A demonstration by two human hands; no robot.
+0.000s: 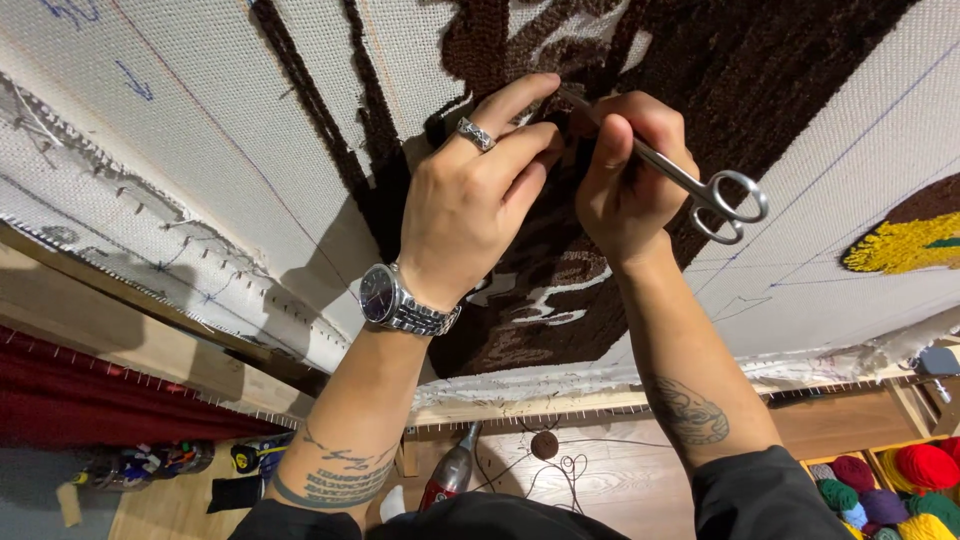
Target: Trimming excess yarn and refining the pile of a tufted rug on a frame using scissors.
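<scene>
— How far along is it?

— I'm trimming the dark brown tufted pile (600,260) on the white woven backing cloth (250,150). My right hand (625,180) is clamped around the slim steel scissors (690,185), tips buried in the pile; my left hand (480,190), fingers together, is pressing the yarn beside them. I'd judge the brown mostly filled, while a yellow tufted patch (900,245) is only starting and much cloth is lying bare.

— And the room?

— The cloth is hanging on a wooden frame (520,408); coloured yarn balls (900,485) are sitting below.
</scene>
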